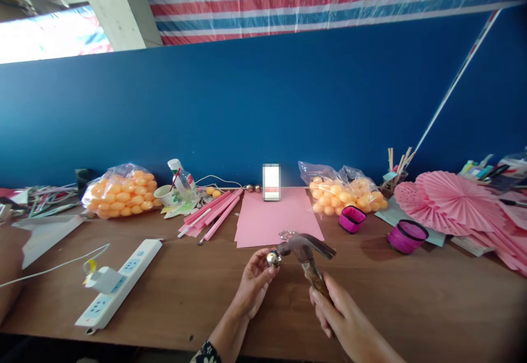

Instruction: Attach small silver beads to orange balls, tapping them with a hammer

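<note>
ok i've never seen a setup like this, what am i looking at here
There's no machine, just a person's two bare hands. The single picture comes from a camera worn on their head, looking forward and down. The left hand holds a shiny ball; the right hand grips a hammer by its handle, its head right by the ball. On the table lie pink sheets, pink strips, a power strip, pink fans and bags of orange balls. At the left edge, another person's arm shows.
</note>
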A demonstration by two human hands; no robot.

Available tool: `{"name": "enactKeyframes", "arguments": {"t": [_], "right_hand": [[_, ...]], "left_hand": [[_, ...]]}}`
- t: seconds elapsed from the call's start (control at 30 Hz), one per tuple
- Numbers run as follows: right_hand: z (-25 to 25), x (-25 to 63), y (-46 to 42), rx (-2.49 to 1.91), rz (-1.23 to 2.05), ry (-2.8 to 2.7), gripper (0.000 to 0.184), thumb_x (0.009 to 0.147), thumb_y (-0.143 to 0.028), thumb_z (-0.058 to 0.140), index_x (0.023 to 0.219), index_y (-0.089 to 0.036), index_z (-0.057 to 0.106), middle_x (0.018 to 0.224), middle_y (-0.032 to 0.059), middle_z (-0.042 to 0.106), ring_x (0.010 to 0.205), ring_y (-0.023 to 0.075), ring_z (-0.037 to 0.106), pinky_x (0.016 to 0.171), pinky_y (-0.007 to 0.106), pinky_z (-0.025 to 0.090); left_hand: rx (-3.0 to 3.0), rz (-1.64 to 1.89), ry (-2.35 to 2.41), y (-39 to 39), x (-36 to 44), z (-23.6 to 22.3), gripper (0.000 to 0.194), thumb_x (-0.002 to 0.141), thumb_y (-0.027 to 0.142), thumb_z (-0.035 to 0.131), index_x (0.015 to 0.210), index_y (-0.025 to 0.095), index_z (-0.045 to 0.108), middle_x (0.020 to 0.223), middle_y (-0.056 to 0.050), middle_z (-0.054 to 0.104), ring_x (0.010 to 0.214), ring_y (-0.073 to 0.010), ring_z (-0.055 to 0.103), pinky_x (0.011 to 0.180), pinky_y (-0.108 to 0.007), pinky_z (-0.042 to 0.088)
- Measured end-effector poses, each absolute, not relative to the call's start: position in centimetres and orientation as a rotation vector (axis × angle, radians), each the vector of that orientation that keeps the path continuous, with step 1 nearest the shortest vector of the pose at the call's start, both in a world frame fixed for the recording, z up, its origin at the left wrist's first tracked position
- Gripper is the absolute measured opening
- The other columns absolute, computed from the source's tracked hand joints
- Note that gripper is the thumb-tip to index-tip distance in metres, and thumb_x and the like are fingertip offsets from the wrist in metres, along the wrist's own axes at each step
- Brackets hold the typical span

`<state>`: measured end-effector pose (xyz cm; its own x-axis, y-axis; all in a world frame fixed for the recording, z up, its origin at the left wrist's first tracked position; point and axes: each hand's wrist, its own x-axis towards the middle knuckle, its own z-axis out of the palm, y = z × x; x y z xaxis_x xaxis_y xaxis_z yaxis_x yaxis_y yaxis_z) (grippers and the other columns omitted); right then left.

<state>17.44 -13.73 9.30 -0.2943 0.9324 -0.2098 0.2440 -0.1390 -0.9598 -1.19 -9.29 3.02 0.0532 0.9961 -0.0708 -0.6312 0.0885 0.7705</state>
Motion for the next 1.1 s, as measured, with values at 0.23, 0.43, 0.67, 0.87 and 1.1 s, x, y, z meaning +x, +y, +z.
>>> {"name": "enactKeyframes", "arguments": {"t": [0.23, 0.43, 0.67, 0.87, 1.1], "right_hand": [[9.3, 17.5, -13.8, -1.356, 1.496, -1.551, 0.027, 0.084, -0.045, 0.038, 0.085, -0.018, 0.043, 0.055, -0.0066, 0.038, 0.047, 0.0073, 0.036, 0.047, 0.018, 0.037], [9.4, 17.7, -13.9, -1.374, 1.452, -1.550, 0.028, 0.084, -0.047, 0.038, 0.082, -0.019, 0.043, 0.056, -0.0062, 0.039, 0.048, 0.0077, 0.037, 0.048, 0.019, 0.038], [9.4, 17.8, -14.0, -1.369, 1.486, -1.536, 0.030, 0.084, -0.048, 0.037, 0.084, -0.018, 0.042, 0.056, -0.0066, 0.038, 0.048, 0.0080, 0.038, 0.047, 0.019, 0.038], [8.7, 18.1, -14.0, -1.413, 1.445, -1.600, 0.030, 0.085, -0.047, 0.036, 0.083, -0.018, 0.044, 0.055, -0.0063, 0.040, 0.047, 0.0080, 0.040, 0.048, 0.019, 0.038], [8.5, 21.5, -12.7, -1.495, 0.830, -1.849, 0.025, 0.086, -0.035, 0.037, 0.099, -0.019, 0.052, 0.083, 0.0054, 0.060, 0.077, 0.0173, 0.056, 0.071, 0.028, 0.043]], "left_hand": [[0.650, 1.331, 0.702, -9.3, -1.5, 2.7, 0.043, 0.061, 0.018, 0.073, 0.103, 0.021, 0.061, 0.107, -0.007, 0.060, 0.096, -0.0176, 0.054, 0.087, -0.028, 0.038], [0.647, 1.349, 0.686, -9.2, -1.6, 2.3, 0.039, 0.063, 0.017, 0.072, 0.099, 0.022, 0.060, 0.102, -0.006, 0.061, 0.090, -0.0155, 0.056, 0.081, -0.027, 0.040], [0.652, 1.353, 0.719, -9.0, -1.6, 2.0, 0.039, 0.060, 0.019, 0.073, 0.098, 0.019, 0.062, 0.104, -0.008, 0.062, 0.095, -0.0186, 0.056, 0.085, -0.029, 0.039], [0.646, 1.345, 0.758, -8.7, -1.6, 1.1, 0.040, 0.063, 0.020, 0.072, 0.101, 0.018, 0.062, 0.102, -0.009, 0.063, 0.093, -0.0180, 0.057, 0.082, -0.027, 0.041], [0.565, 1.361, 0.794, -8.6, -1.8, 0.8, 0.039, 0.067, 0.018, 0.069, 0.105, 0.023, 0.060, 0.107, -0.006, 0.061, 0.092, -0.0142, 0.056, 0.079, -0.023, 0.044]]}}
